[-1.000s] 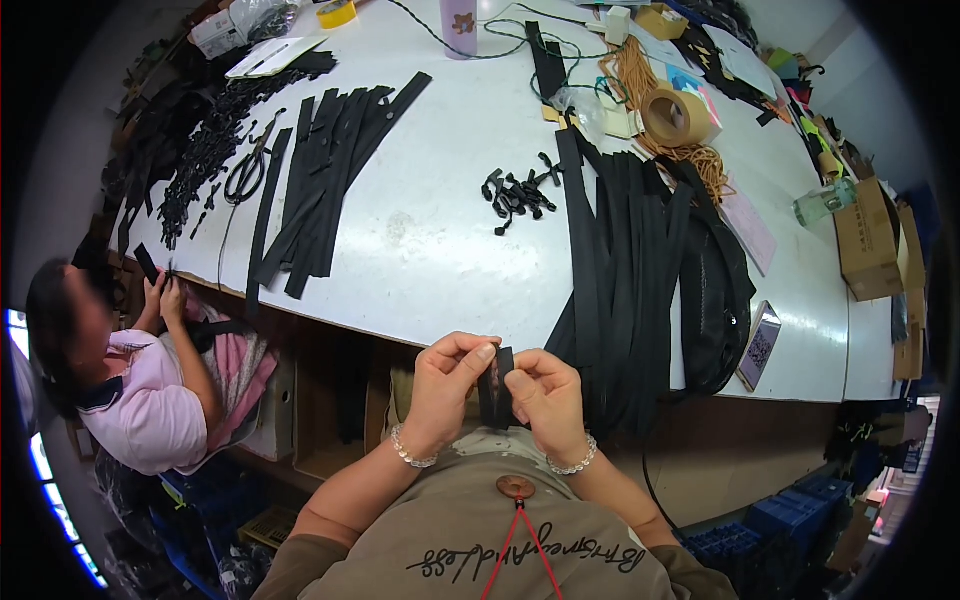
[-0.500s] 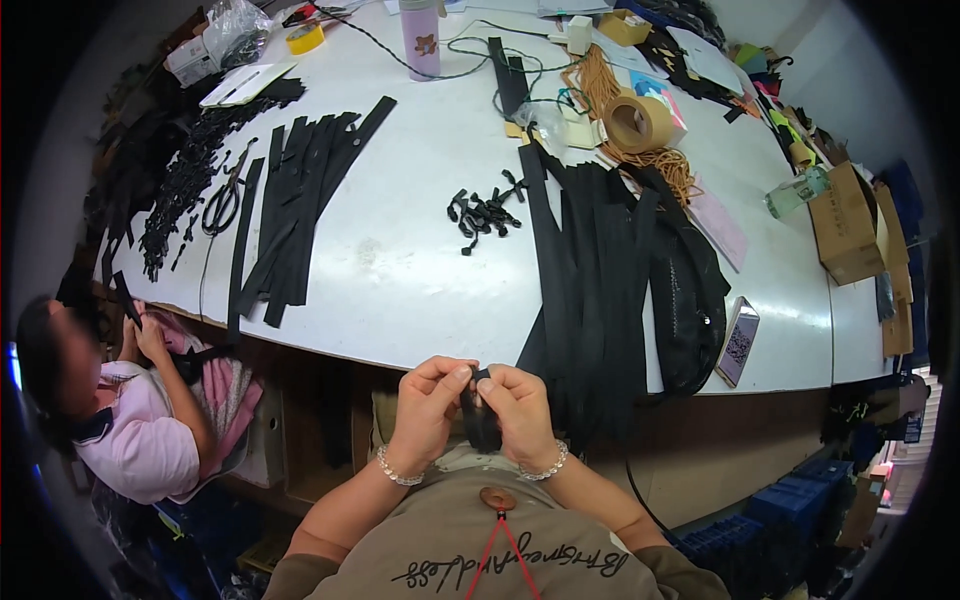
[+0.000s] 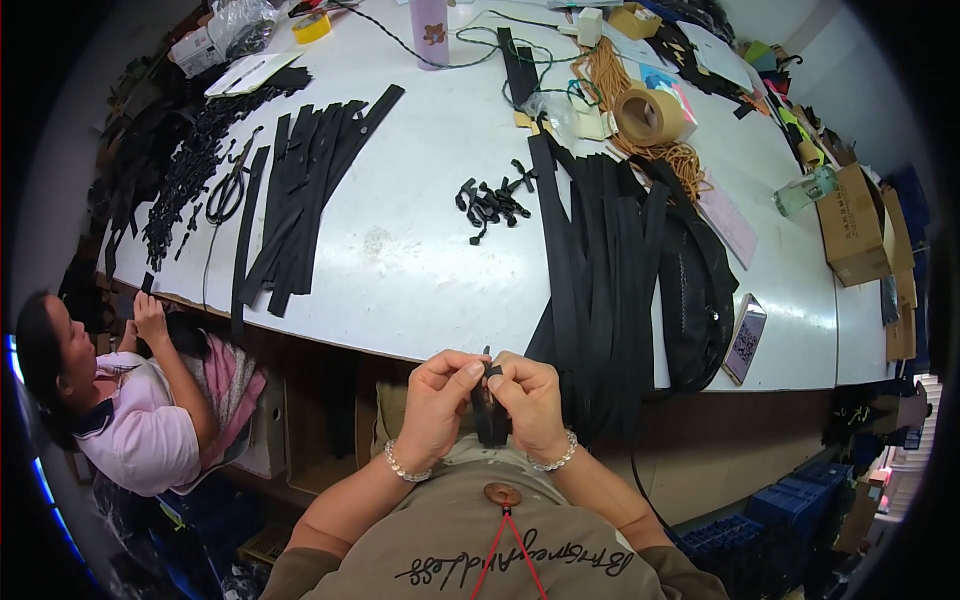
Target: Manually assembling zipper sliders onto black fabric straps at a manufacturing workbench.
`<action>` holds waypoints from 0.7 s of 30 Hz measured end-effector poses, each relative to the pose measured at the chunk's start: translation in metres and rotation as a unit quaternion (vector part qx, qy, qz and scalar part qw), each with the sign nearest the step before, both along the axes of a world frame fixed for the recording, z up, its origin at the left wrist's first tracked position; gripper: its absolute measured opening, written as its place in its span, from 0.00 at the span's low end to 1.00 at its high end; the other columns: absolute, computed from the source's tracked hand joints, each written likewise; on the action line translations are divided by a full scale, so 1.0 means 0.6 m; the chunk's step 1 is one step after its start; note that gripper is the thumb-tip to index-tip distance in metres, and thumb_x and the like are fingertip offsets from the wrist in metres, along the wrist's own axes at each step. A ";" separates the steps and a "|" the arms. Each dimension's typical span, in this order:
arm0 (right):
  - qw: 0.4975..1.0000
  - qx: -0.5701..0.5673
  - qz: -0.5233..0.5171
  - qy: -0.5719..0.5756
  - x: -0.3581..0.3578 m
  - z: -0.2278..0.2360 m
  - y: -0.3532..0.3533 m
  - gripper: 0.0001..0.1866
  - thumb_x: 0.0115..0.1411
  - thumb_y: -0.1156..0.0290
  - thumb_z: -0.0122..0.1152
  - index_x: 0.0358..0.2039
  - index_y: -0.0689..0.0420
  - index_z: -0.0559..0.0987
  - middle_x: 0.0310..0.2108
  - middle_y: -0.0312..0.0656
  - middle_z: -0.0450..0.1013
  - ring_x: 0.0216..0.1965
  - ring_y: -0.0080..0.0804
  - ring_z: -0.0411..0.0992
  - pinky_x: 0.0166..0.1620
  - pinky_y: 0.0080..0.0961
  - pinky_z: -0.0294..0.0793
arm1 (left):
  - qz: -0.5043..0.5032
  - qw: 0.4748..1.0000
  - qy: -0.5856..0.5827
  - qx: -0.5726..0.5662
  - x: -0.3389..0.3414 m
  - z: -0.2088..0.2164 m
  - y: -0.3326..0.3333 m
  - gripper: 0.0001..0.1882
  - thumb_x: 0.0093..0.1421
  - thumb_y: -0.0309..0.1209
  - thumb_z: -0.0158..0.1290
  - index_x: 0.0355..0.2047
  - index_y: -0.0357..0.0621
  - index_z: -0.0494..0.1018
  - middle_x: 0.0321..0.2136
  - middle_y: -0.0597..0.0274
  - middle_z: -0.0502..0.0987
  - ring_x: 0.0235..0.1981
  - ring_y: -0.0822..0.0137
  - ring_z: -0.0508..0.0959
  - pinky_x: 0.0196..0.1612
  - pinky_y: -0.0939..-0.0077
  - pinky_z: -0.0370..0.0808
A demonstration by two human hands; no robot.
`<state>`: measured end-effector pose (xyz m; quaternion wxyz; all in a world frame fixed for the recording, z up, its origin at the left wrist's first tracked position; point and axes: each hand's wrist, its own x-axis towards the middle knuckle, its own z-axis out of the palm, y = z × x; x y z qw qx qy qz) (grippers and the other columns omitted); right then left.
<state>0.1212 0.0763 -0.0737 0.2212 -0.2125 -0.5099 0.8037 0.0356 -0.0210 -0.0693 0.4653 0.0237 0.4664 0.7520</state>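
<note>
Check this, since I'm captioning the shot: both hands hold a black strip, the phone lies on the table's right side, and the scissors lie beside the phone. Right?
Only the scissors are misplaced: the head view shows them on the left of the table, not beside the phone. The rest stands: left hand and right hand hold a black strip, and the phone lies on the right.

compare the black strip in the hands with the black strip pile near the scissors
The held strip is pinched by the left hand and right hand; the pile lies on the table. The held strip looks bent; the pile's strips lie mostly straight, overlapping. Both are black.
</note>
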 end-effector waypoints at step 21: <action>0.979 0.202 0.021 -0.023 0.004 0.011 0.005 0.07 0.55 0.79 0.52 0.20 0.63 0.68 0.19 0.34 0.61 0.20 0.17 0.56 0.23 0.17 0.56 | 0.016 0.998 0.044 0.028 -0.004 -0.001 -0.003 0.03 0.58 0.22 0.51 0.32 0.36 0.73 0.28 0.64 0.76 0.28 0.79 0.72 0.33 0.85 0.70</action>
